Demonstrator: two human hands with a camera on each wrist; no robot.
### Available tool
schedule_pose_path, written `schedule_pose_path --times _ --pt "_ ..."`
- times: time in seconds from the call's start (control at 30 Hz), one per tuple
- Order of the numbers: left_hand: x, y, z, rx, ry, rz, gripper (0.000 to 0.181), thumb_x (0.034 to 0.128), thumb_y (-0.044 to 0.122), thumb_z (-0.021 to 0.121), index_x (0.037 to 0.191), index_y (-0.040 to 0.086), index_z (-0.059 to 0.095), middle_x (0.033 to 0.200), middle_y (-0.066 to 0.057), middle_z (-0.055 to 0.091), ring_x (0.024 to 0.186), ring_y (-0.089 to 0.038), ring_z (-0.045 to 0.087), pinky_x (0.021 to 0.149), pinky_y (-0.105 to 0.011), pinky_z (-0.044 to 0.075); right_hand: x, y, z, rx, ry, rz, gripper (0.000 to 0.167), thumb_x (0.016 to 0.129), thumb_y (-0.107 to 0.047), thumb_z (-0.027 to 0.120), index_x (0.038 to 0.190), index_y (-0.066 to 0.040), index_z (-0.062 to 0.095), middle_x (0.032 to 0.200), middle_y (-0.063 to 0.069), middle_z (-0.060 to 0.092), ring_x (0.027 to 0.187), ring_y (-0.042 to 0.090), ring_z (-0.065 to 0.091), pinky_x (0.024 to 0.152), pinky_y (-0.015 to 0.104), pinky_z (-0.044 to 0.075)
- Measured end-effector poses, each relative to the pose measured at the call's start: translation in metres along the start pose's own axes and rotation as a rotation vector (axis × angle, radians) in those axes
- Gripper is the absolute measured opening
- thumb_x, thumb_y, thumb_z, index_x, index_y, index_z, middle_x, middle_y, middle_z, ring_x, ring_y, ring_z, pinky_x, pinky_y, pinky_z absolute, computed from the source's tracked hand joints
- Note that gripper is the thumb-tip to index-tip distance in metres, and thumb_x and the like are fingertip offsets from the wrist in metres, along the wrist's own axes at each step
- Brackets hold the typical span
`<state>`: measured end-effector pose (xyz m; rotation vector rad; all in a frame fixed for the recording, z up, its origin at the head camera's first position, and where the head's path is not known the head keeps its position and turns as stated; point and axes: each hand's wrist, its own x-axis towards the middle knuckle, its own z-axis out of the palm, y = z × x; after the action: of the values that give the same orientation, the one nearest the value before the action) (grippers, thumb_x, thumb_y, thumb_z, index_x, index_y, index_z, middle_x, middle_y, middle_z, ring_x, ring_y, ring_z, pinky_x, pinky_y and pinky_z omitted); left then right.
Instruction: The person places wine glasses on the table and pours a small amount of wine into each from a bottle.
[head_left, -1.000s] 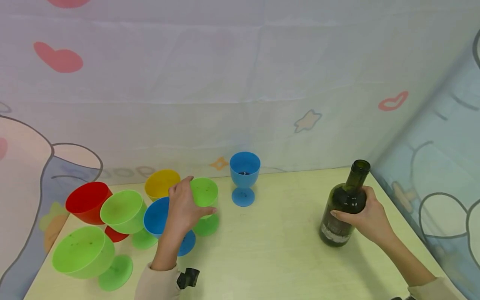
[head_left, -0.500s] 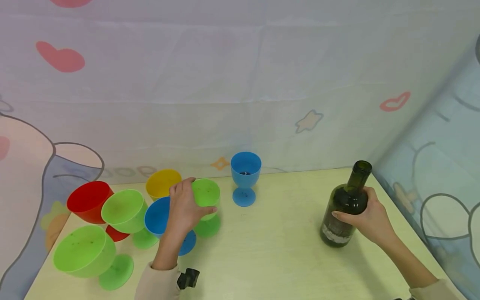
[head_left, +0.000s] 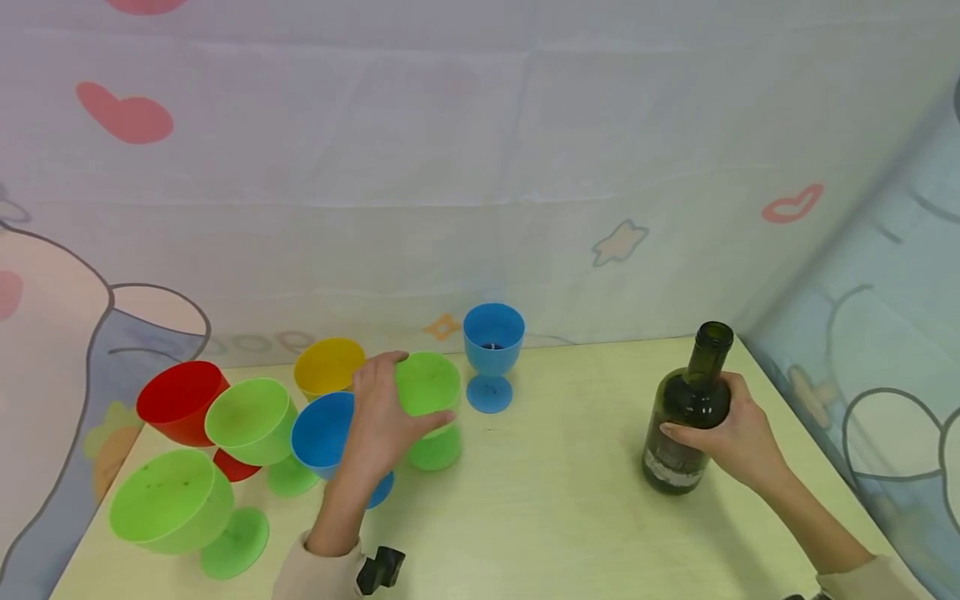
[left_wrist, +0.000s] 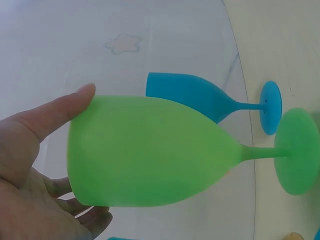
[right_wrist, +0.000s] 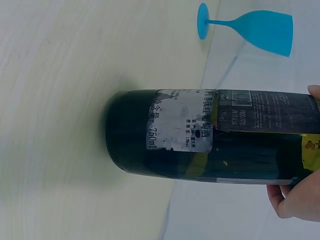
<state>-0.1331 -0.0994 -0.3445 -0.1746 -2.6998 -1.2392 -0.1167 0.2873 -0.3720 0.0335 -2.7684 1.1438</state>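
Observation:
My left hand (head_left: 386, 417) grips a light green goblet (head_left: 429, 385) near its rim, thumb on one side and fingers on the other; the left wrist view shows the same green goblet (left_wrist: 150, 150) with its stem and round foot. My right hand (head_left: 738, 433) holds a dark green bottle (head_left: 678, 425) around its upper body, and the bottle stands upright on the table. In the right wrist view the bottle (right_wrist: 210, 135) shows a worn white label. Behind and between the hands stands a blue goblet (head_left: 492, 337) with something dark inside.
At the left of the table (head_left: 555, 517) stand a red goblet (head_left: 180, 408), a yellow one (head_left: 330, 367), a blue one (head_left: 322, 433) and two green ones (head_left: 251, 425) (head_left: 172, 504). A patterned cloth (head_left: 525, 167) hangs behind the table's back edge.
My left hand and the green goblet have moved slightly to the right, away from the other blue goblet. The bottle's neck has tipped a little to the left, with my right hand still around it.

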Motion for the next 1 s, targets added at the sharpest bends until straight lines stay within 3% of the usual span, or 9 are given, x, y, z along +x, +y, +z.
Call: schedule_pose_path --times 0.17,0.53,1.0 --pt "-0.006 0.004 0.005 -0.051 -0.013 0.027 0.08 0.0669 0.022 0.082 0.128 -0.003 0.036 0.13 -0.021 0.037 0.12 -0.036 0.029 0.092 -0.053 0.036 -0.001 -0.003 0.003 -0.01 -0.002 -0.023 0.087 0.07 -0.025 0.079 0.129 0.009 0.025 0.112 0.03 0.048 0.099 0.044 0.05 0.077 0.054 0.042" --pt "-0.02 0.012 0.02 -0.207 -0.086 -0.008 0.082 0.0667 0.023 0.082 0.132 0.006 0.034 0.135 -0.011 0.033 0.12 -0.031 0.037 0.094 -0.052 0.037 -0.006 -0.013 0.014 -0.046 0.001 -0.125 0.084 0.066 -0.02 0.082 0.125 0.009 0.03 0.109 0.026 0.051 0.096 0.043 0.053 0.077 0.055 0.043" --pt "-0.03 0.015 0.035 -0.268 -0.128 0.064 0.085 0.0642 0.023 0.083 0.132 0.01 0.034 0.13 -0.007 0.038 0.113 -0.029 0.043 0.087 -0.048 0.043 -0.011 -0.022 0.029 -0.071 0.022 -0.252 0.077 0.059 -0.012 0.083 0.117 0.009 0.038 0.104 0.022 0.053 0.092 0.037 0.05 0.074 0.052 0.04"
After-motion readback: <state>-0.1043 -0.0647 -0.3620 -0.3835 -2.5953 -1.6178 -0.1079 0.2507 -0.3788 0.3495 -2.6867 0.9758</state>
